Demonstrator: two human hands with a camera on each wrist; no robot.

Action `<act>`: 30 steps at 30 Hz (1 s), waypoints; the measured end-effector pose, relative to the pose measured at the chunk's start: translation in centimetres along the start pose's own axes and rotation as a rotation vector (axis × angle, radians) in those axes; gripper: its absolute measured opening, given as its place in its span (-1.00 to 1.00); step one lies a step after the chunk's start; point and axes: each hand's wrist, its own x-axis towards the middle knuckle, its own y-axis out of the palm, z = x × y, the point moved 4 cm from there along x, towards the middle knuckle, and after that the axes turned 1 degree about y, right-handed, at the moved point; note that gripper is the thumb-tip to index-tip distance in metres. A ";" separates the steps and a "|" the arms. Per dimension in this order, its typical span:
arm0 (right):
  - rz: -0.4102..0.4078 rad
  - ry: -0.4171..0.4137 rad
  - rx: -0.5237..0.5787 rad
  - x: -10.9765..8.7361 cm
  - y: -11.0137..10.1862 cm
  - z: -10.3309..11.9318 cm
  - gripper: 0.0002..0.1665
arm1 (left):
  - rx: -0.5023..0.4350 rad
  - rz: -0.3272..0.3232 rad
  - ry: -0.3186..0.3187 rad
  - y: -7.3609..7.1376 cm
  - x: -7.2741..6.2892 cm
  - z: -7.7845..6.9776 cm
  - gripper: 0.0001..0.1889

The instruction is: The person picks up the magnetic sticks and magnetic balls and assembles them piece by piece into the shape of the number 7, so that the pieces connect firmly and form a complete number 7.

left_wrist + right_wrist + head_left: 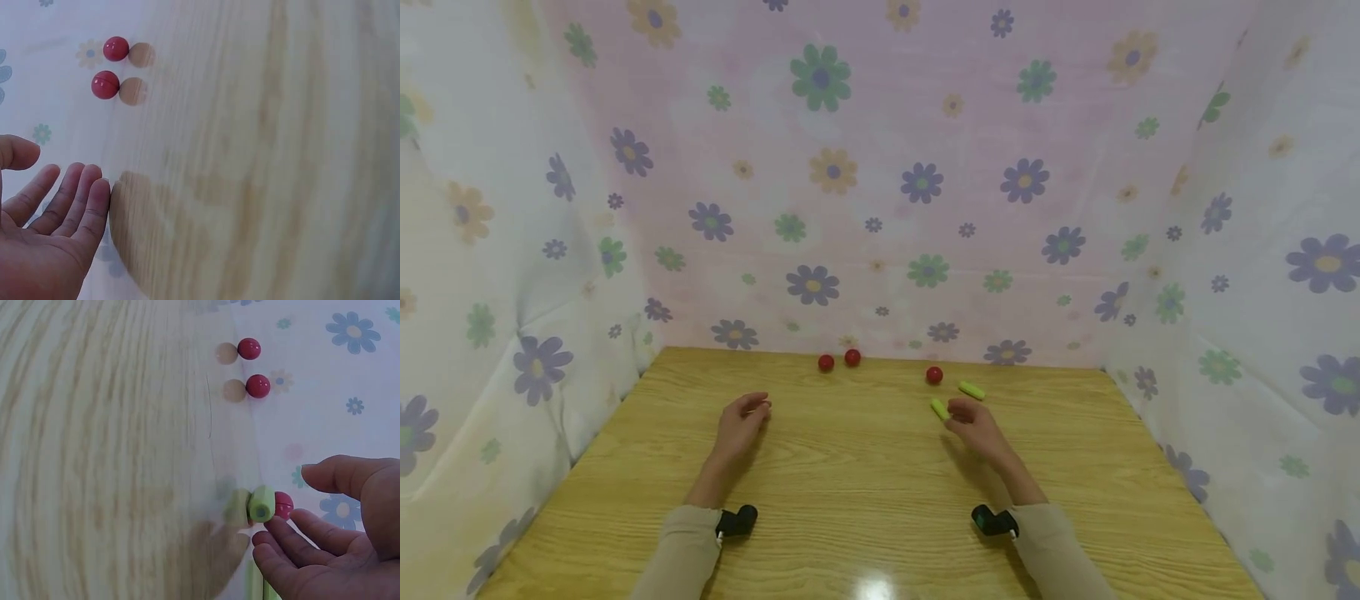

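Observation:
My left hand (742, 427) rests at the left of the table with relaxed fingers and holds nothing; in the left wrist view its fingers are spread from the thumb. My right hand (976, 429) is relaxed too, its fingertips right beside a short light-green stick (939, 409). A second light-green stick (972, 390) lies just beyond that hand. Near it sits a red ball (934, 375); in the right wrist view the green stick (262, 504) partly hides this ball (284, 505). Two more red balls, one (826, 363) left of the other (852, 357), sit at the back edge.
The wood-grain table (850, 475) ends at a flower-printed cloth (880, 233) behind, with more cloth at both sides. A small black device is strapped at each wrist, one left (737, 522) and one right (995, 521), over beige sleeves.

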 end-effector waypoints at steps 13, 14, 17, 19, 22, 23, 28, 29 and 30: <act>-0.009 -0.030 -0.038 1.1 1.0 -0.3 -0.50 | 0.023 -0.030 0.027 1.2 0.8 0.3 -0.61; -0.006 -0.035 -0.043 1.1 1.0 -0.2 -0.51 | 0.018 -0.031 0.029 1.2 0.9 0.3 -0.61; -0.009 -0.046 -0.066 1.3 1.2 0.0 -0.54 | 0.004 -0.029 0.039 1.6 1.1 0.2 -0.62; -0.020 -0.041 -0.076 1.4 1.2 0.0 -0.55 | -0.013 -0.024 0.044 1.8 1.2 0.2 -0.62; -0.028 -0.035 -0.087 1.5 1.3 0.1 -0.56 | -0.024 -0.021 0.053 2.2 1.4 0.0 -0.63; -0.030 -0.032 -0.094 1.6 1.3 0.1 -0.56 | -0.029 -0.021 0.052 2.3 1.4 0.0 -0.63; -0.036 -0.018 -0.103 1.9 1.5 -0.1 -0.57 | -0.056 -0.017 0.047 3.0 1.9 0.1 -0.62; -0.038 -0.016 -0.108 1.9 1.5 -0.1 -0.58 | -0.062 -0.015 0.046 3.2 2.0 0.1 -0.62; -0.039 -0.019 -0.111 2.0 1.5 -0.1 -0.58 | -0.066 -0.018 0.043 3.3 2.0 0.1 -0.62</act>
